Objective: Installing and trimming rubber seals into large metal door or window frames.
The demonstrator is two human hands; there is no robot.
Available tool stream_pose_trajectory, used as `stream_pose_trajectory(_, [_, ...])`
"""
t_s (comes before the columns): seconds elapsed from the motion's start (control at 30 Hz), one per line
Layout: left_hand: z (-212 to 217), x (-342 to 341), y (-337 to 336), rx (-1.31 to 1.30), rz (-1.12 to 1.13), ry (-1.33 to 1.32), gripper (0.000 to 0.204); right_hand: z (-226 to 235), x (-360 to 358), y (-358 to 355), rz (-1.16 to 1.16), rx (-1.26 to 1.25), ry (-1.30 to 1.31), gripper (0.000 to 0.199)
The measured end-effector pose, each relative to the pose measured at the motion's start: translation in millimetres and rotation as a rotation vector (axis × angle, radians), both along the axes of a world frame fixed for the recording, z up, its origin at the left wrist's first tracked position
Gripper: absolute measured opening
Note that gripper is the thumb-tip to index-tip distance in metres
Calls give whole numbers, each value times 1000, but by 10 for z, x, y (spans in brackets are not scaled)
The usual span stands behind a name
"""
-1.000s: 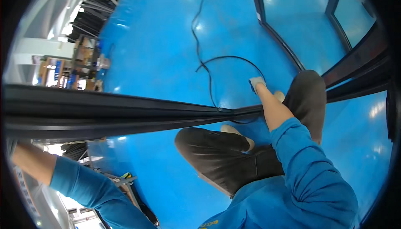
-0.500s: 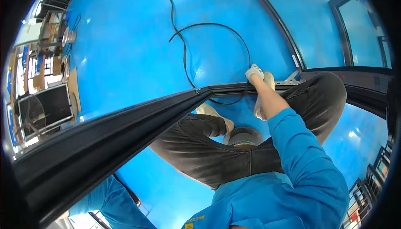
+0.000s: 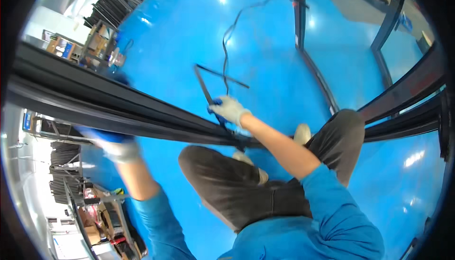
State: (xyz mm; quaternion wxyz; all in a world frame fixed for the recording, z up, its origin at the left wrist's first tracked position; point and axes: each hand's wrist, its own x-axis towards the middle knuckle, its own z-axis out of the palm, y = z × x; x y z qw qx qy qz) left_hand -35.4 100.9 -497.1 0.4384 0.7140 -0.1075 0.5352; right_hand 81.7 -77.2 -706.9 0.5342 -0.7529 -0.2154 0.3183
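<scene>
My right hand point(image 3: 228, 110), in a white-and-blue work glove, is closed round a flat black strip point(image 3: 202, 82) at the middle of a long black frame bar point(image 3: 142, 114). Beyond the hand the strip bends sharply, and its free end lies over the blue floor. Below the hand, a dark length crosses the bar. My left hand point(image 3: 119, 148), gloved the same way, is by the near edge of the bar on the left. Motion smears its fingers, so I cannot make out their grip. The bar passes in front of my bent knees.
A thin black cord-like length point(image 3: 224, 46) snakes across the blue floor point(image 3: 265, 60) ahead. Dark frame posts point(image 3: 316, 77) stand at the right. Loaded shelving point(image 3: 102, 212) is at the lower left, and a cluttered rack point(image 3: 100, 41) at the upper left.
My view has turned. My right hand has moved left along the bar, and the strip's wide loop is now a sharp bend. My left hand has come into sight from behind the bar.
</scene>
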Motion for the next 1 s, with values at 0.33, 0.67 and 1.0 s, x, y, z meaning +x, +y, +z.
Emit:
stream_pose_trajectory(0.33, [-1692,-1139,-1421,-317,173,427,36,615,-1295,-715,11,632,11,33])
stream_pose_trajectory(0.67, [-1281,-1328,81,-328,202,388,31,610,-683,-1159,206,215,-99,40])
stream_pose_trajectory(1.0, [-2351,-464,1579,-1187,597,422,26,544,244,-582,127,90,99,47])
